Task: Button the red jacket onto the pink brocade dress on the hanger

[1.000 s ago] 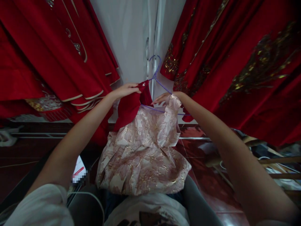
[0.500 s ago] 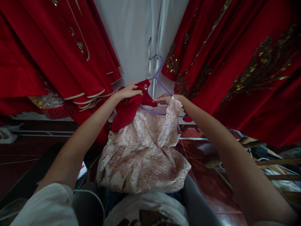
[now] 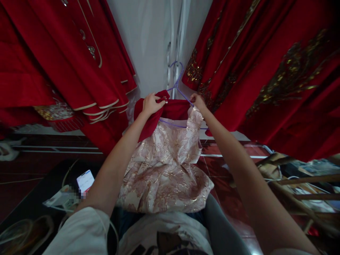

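Observation:
A small dress (image 3: 166, 166) with a pale pink and gold brocade skirt and a red velvet top (image 3: 174, 109) hangs in front of me on a purple wire hanger (image 3: 177, 83). My left hand (image 3: 151, 104) is closed on the red collar at the dress's left shoulder. My right hand (image 3: 197, 101) pinches the hanger's right arm together with the dress's right shoulder. The skirt spreads down onto my lap.
Red embroidered garments hang at the left (image 3: 66, 63) and right (image 3: 265, 71), with a white wall (image 3: 148, 42) between them. A phone (image 3: 85, 179) and cables lie on a dark surface at lower left. Wooden sticks (image 3: 305, 180) and clutter sit on the red floor at right.
My left hand has pulled the red top across toward the right and spread it along the hanger. My right hand moved up from the brocade shoulder to the hanger's arm.

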`<state>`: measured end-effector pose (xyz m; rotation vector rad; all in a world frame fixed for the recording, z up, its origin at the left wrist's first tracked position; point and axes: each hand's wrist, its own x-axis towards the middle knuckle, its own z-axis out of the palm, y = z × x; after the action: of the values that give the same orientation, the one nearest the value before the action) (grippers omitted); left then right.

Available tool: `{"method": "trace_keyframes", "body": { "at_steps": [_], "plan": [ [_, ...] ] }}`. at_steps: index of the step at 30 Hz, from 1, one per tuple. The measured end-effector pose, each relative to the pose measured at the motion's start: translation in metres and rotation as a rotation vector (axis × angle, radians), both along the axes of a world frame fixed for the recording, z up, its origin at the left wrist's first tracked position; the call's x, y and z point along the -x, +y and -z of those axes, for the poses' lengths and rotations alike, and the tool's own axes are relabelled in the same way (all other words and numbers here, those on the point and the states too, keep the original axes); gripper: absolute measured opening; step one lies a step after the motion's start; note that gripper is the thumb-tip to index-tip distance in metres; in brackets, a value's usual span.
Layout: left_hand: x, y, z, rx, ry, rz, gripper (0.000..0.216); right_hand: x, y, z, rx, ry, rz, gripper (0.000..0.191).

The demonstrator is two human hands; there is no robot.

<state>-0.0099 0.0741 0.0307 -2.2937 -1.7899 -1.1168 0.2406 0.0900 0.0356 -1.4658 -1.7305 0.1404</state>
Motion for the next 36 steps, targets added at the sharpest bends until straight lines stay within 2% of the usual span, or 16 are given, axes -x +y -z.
{"method": "trace_keyframes", "body": {
  "at_steps": [4, 7, 10, 14, 19, 25, 28, 33, 36],
  "plan": [
    [0.004, -0.004, -0.009, 0.002, 0.055, -0.053, 0.04, -0.019, -0.001, -0.009, -0.111, 0.111, 0.286, 0.023],
    [0.003, -0.009, -0.012, 0.018, 0.128, -0.084, 0.041, -0.043, -0.005, -0.014, -0.164, 0.202, 0.369, 0.023],
    [-0.004, -0.014, -0.008, 0.013, 0.164, -0.086, 0.042, -0.075, -0.016, -0.017, -0.185, 0.182, 0.365, 0.023],
    [-0.016, -0.017, -0.001, 0.002, 0.163, -0.077, 0.044, -0.104, -0.045, -0.025, -0.23, -0.021, 0.351, 0.023],
    [-0.016, -0.019, 0.001, -0.001, 0.161, -0.125, 0.045, -0.094, -0.088, -0.029, -0.171, -0.192, 0.373, 0.019],
    [-0.021, -0.03, 0.003, 0.013, 0.079, -0.145, 0.043, -0.09, -0.109, 0.003, -0.016, -0.256, 0.258, 0.03],
    [-0.025, -0.035, 0.004, 0.029, 0.05, -0.157, 0.043, -0.096, -0.113, 0.003, -0.054, -0.23, 0.254, 0.033],
    [-0.028, -0.039, 0.006, 0.044, 0.053, -0.164, 0.045, -0.094, -0.13, -0.013, -0.169, -0.173, 0.224, 0.032],
    [-0.031, -0.039, 0.009, 0.043, 0.037, -0.17, 0.045, -0.09, -0.13, -0.009, -0.154, -0.081, 0.242, 0.028]
  ]
}}
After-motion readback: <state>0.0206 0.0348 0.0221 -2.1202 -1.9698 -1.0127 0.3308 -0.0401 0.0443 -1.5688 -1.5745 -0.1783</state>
